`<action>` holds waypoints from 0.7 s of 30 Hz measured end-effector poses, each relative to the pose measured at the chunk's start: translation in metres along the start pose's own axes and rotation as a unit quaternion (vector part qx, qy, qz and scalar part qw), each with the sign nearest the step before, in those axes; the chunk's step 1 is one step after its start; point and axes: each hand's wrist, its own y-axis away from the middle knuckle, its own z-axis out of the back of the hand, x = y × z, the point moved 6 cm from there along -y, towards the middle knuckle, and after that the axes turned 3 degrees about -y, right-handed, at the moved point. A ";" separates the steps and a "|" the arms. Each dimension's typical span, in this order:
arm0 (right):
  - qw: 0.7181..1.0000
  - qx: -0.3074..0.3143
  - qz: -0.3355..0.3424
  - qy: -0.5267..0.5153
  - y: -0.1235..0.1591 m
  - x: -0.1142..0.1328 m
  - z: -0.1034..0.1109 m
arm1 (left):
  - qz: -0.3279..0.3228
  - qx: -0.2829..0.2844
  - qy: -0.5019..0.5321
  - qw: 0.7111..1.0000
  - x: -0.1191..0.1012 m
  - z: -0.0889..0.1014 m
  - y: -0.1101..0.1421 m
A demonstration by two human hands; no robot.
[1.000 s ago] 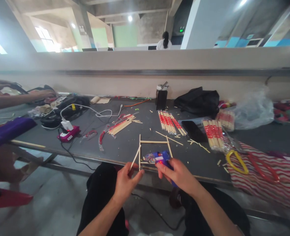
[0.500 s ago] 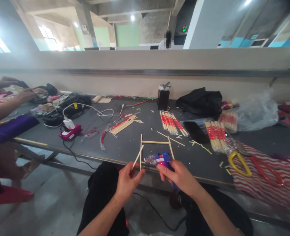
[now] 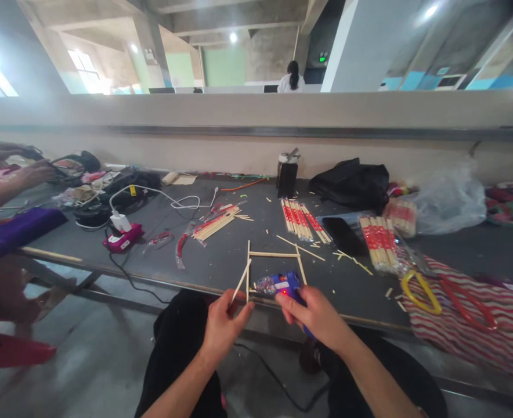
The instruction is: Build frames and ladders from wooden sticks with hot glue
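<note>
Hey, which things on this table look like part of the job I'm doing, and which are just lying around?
Part of the job, it seems:
blue glue gun, in your right hand
slanted stick, in your left hand
stick frame
loose sticks, likely spares

Just lying around, probably:
black phone
black bag
clear plastic bag
striped cloth

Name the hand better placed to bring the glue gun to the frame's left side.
The right hand, likely: it grips the glue gun, tip facing that side of the stick frame; the left hand holds a slanted stick.
</note>
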 end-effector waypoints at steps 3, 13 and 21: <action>1.000 0.001 0.003 0.002 0.000 0.001 0.000 | -0.002 -0.003 0.009 1.000 -0.002 0.001 0.000; 1.000 -0.001 0.012 0.001 -0.001 0.001 0.001 | 0.002 0.002 0.017 1.000 0.000 0.000 0.000; 1.000 0.004 0.011 0.002 0.000 0.001 0.000 | 0.003 0.002 0.013 1.000 -0.001 0.001 0.000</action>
